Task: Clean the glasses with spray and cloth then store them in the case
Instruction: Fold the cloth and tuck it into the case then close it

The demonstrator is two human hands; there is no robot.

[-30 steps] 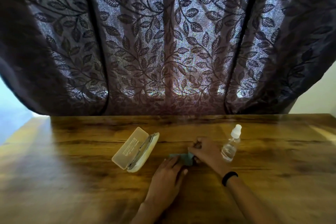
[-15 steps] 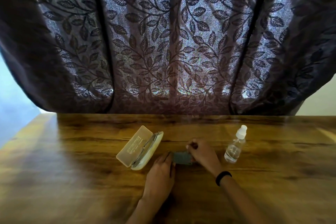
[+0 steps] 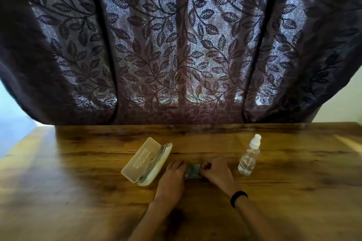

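A cream glasses case (image 3: 135, 164) lies open on the wooden table (image 3: 78, 191), and the glasses (image 3: 155, 160) rest inside its lower half. Right of the case, a small folded teal cloth (image 3: 193, 170) lies flat on the wood between my two hands. My left hand (image 3: 172, 179) presses on the cloth's left edge with its fingers stretched out. My right hand (image 3: 214, 172) pinches the cloth's right edge with curled fingers. A clear spray bottle (image 3: 247, 159) with a white cap stands upright to the right of my right hand.
A dark leaf-patterned curtain (image 3: 176, 55) hangs behind the table's far edge. A black band (image 3: 238, 197) sits on my right wrist. The table's left corner runs off toward a bright floor.
The cloth has been folded smaller and my two hands have come closer together on it. The camera view has shifted slightly; case and bottle stay in place.
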